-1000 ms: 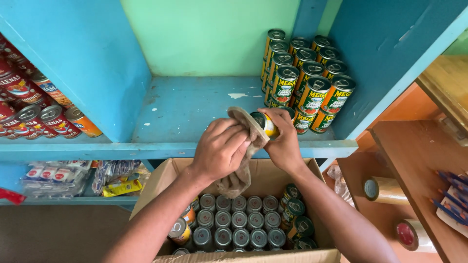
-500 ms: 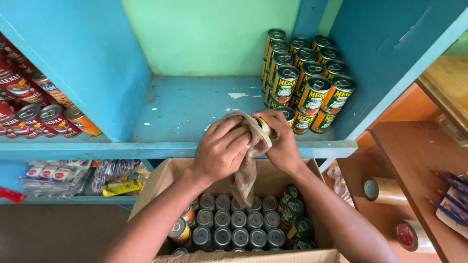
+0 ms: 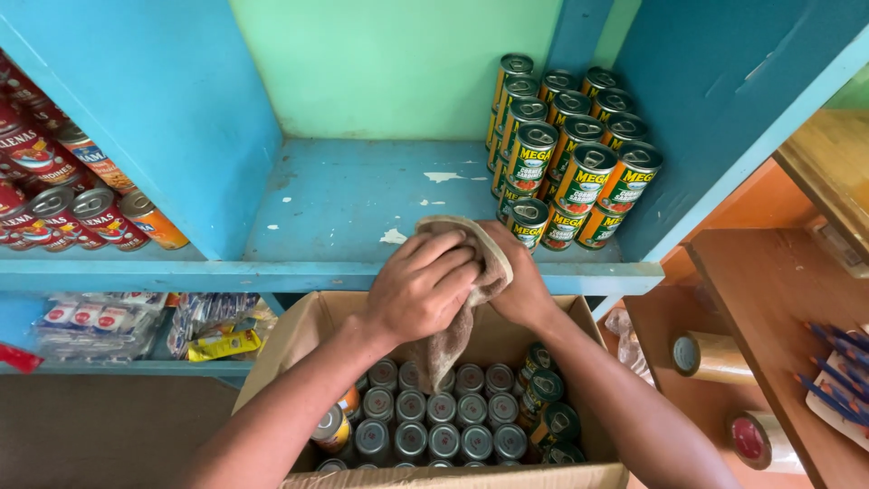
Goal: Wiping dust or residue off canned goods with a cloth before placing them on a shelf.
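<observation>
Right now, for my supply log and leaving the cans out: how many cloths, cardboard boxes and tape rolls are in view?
cloth: 1
cardboard box: 1
tape rolls: 2
Total: 4

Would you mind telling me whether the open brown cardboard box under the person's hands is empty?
No, the open brown cardboard box is packed with rows of silver-topped round cans standing upright.

Blue wooden shelving [image 3: 344, 195], pale green back wall [image 3: 380, 68].
</observation>
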